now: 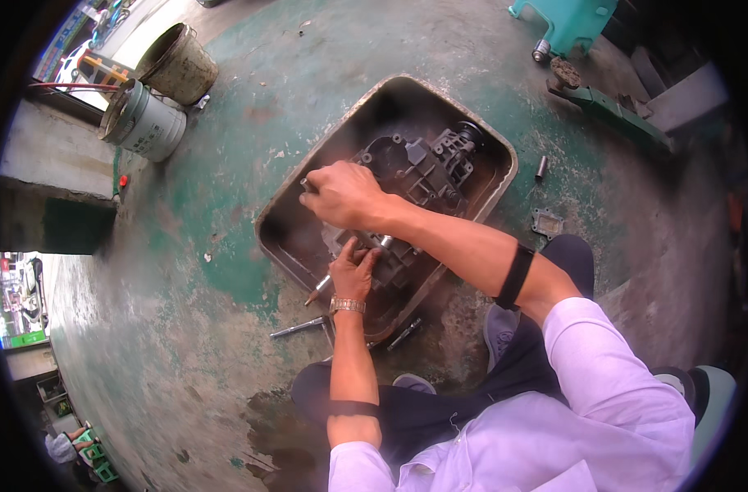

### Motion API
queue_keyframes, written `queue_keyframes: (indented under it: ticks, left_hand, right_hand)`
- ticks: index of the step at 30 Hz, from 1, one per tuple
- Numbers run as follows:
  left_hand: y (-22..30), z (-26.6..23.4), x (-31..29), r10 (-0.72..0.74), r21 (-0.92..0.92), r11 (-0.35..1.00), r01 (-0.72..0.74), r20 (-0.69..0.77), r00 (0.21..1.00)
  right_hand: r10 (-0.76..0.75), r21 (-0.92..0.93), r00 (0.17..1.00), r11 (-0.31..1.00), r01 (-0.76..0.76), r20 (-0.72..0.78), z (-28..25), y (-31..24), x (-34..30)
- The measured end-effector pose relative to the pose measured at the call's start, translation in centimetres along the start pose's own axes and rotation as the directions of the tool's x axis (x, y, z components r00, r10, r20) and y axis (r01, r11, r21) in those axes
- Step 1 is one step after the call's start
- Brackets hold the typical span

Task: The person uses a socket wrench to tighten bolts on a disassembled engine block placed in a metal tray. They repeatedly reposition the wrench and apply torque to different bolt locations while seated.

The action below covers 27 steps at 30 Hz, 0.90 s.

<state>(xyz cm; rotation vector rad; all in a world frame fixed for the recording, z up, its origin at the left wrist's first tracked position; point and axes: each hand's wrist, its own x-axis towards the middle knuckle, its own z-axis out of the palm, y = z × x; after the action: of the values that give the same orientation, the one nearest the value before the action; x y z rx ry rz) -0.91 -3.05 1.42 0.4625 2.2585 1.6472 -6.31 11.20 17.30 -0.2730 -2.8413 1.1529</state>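
Note:
Over a deep, rectangular, grimy tray (pixel 512 164), my right hand (pixel 345 195) is closed in a fist around a dark bar-like tool handle (pixel 307 185), whose end pokes out past the fingers. Below it, my left hand (pixel 353 272) has its fingers bent in beside a shiny metal cylinder (pixel 385 242), apparently a socket; the grip itself is partly hidden. Grey cast-metal machine parts (pixel 427 168) with ports and bolt holes lie in the tray, partly covered by my right arm. A thin rod with a brownish end (pixel 318 289) crosses the tray's rim next to my left wrist.
A ratchet-like tool (pixel 298 327) and another small tool (pixel 404 334) lie by the tray's near edge. Right of it are a metal cylinder (pixel 541 167) and a flat plate (pixel 547 222). Two buckets (pixel 148 123) stand far left, a teal stool (pixel 567 25) far right.

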Motion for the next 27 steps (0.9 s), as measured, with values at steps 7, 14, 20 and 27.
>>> queue_keyframes:
  ticks: [7, 14, 20, 27]
  left_hand:
    - [2.2, -0.5, -0.4, -0.058, 0.228, 0.973, 0.035, 0.093, 0.994]
    - [2.5, -0.9, -0.2, -0.126, 0.203, 0.974, 0.097, 0.135, 0.983]
    - [2.8, -0.6, -0.3, -0.132, 0.293, 0.952, 0.088, 0.134, 0.982]
    - [3.7, -1.1, 0.0, -0.102, 0.326, 0.945, 0.033, 0.197, 0.975]
  right_hand:
    - [0.195, 0.192, 0.98, 0.964, -0.184, -0.039, -6.1, 4.2, -19.1]
    - [0.684, -0.114, 0.668, 0.719, -0.686, 0.294, 5.4, 13.3, -27.4]
    - [0.626, -0.123, 0.621, 0.744, -0.657, 0.472, 14.1, 17.9, -23.8]
    - [0.546, 0.059, 0.573, 0.69, -0.721, 0.612, 2.5, 11.9, -25.0]
